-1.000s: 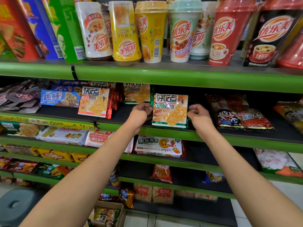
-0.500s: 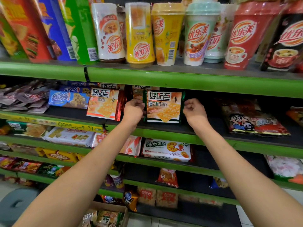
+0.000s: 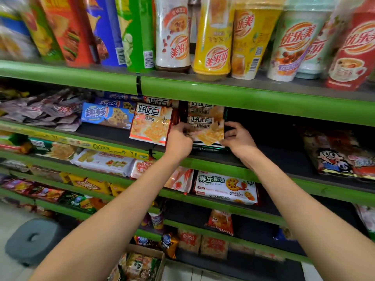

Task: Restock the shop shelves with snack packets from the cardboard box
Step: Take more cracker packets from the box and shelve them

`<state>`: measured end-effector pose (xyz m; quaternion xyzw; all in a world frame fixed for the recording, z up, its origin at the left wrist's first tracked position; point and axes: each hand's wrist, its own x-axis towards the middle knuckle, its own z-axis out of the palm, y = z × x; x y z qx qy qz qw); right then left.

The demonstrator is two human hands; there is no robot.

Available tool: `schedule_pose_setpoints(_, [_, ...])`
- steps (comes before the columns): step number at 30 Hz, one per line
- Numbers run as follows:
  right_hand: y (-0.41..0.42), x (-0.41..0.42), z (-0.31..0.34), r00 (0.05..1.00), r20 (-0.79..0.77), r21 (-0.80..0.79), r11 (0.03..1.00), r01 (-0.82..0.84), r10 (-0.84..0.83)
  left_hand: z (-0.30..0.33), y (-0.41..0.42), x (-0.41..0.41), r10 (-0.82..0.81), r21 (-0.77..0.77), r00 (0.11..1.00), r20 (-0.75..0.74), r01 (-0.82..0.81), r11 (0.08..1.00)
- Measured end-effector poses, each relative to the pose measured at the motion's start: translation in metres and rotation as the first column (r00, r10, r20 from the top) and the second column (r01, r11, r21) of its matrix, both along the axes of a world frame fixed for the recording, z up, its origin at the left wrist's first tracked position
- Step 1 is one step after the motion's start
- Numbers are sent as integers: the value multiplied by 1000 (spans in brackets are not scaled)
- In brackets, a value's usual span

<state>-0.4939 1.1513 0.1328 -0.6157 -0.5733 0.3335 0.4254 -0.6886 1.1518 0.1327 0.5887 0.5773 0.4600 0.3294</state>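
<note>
I am looking at a run of green-edged shop shelves point(image 3: 243, 94) that fills nearly the whole frame, with dark shelf boards stepping down toward the lower left. Along the top of the frame stand tall milk tea cups point(image 3: 211, 37) and, to their left, snack tubes point(image 3: 134, 33), all cut off at the upper edge.

Just above centre, on the second shelf, my two hands meet at a green-edged biscuit packet point(image 3: 207, 126) standing upright on the board. My left hand point(image 3: 179, 139) pinches its lower left side with curled fingers, and my right hand point(image 3: 236, 137) curls around its lower right corner. A second packet of the same print stands right behind it, only its top showing. Just to the left leans a red-edged biscuit packet point(image 3: 151, 125), and beyond it lies a blue cookie packet point(image 3: 107, 115).

Below centre, on the next shelf down, lies a white fruit biscuit packet point(image 3: 225, 186). At the right edge a cartoon-face snack bag point(image 3: 336, 157) lies flat, partly cut off.

At the bottom centre the cardboard box point(image 3: 146, 260) sits on the floor with packets inside, half hidden by my left forearm and cropped by the frame. A grey stool point(image 3: 32, 240) stands at the lower left. The far-left goods are blurred, and I cannot read them.
</note>
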Motion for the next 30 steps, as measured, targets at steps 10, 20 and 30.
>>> schedule_pose_setpoints(10, [31,-19,0,985,27,206,965,159,-169,13,26,-2,-5,99,996,-87,14,995])
schedule_pose_setpoints(20, [49,-6,-20,957,197,128,973,190,-213,6,25,-1,-157,-79,960,-231,142,987])
schedule_pose_setpoints(30, [38,-20,-3,920,311,56,971,231,-237,13,22,16,-192,-167,953,-236,155,974])
